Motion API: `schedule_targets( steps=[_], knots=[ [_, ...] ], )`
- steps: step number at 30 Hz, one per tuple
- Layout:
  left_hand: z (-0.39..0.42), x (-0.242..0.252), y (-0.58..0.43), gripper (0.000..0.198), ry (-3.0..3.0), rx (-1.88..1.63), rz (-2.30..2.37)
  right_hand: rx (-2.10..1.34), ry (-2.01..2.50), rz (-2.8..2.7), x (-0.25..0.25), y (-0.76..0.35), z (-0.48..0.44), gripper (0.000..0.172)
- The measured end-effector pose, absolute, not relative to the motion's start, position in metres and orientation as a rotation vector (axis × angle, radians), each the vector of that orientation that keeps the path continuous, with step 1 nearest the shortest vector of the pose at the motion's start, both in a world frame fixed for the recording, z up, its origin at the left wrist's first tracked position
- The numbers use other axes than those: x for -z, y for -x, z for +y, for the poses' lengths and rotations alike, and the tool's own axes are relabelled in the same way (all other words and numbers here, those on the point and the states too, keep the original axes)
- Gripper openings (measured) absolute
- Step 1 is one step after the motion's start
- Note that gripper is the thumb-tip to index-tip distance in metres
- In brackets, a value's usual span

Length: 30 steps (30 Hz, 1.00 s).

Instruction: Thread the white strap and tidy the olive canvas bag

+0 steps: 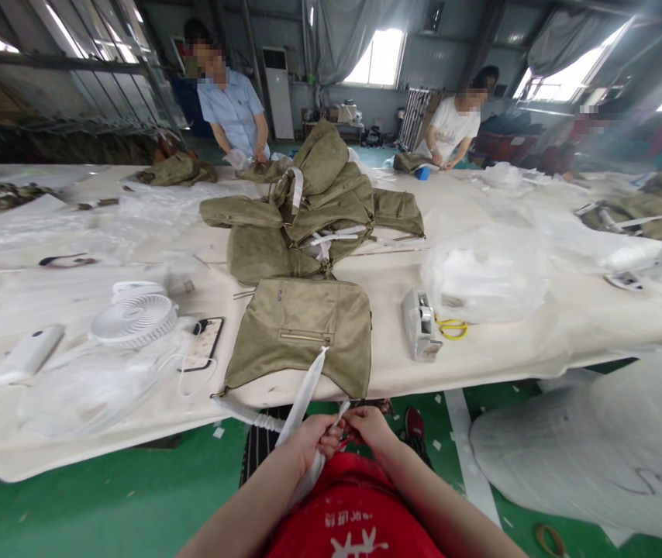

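Bent over the near edge of a cloth-covered table (389,376), I grip a white strip (308,390) in my closed left hand (320,438) — my right hand (370,428) curls beside it, its hold impossible to tell. The olive bag (301,314) lies flat before me, presumably for easy reach.

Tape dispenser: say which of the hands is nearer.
Right. In the picture, the right hand is below and left of the tape dispenser; the left hand is farther left.
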<state>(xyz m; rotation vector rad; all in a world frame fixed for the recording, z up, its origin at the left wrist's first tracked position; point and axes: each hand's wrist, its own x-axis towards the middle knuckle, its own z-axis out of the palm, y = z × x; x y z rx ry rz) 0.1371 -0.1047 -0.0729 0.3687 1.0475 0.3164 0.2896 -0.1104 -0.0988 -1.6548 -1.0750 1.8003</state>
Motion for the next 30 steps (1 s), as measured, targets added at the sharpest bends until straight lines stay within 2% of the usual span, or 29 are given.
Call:
schedule_targets(
  steps=[8,14,20,23,25,28,30],
  knots=[
    [-0.11,0.08,-0.141,0.022,-0.21,-0.315,0.932,-1.818,1.654,-1.074,0.09,-0.289,-0.11,0.019],
    [-0.107,0.078,-0.135,0.018,-0.15,-0.287,0.868,-1.834,1.701,-1.083,0.094,-0.286,-0.11,0.021],
    [-0.119,0.07,-0.147,0.027,-0.251,-0.318,0.832,-1.814,1.772,-1.03,0.098,-0.278,-0.114,0.036],
    [-0.12,0.07,-0.144,0.04,-0.624,-0.388,1.039,-1.798,1.754,-1.145,0.101,-0.282,-0.114,0.047],
    [-0.111,0.067,-0.127,0.04,-0.98,-0.445,1.272,-1.792,1.746,-1.252,0.106,-0.288,-0.113,0.047],
    [-0.084,0.059,-0.076,0.028,-1.446,-0.715,1.838,-1.821,1.703,-1.274,0.119,-0.301,-0.11,0.041],
    [-0.065,0.052,-0.036,0.037,-1.532,-0.883,2.286,-1.818,1.68,-1.215,0.129,-0.307,-0.108,0.043]
  ],
)
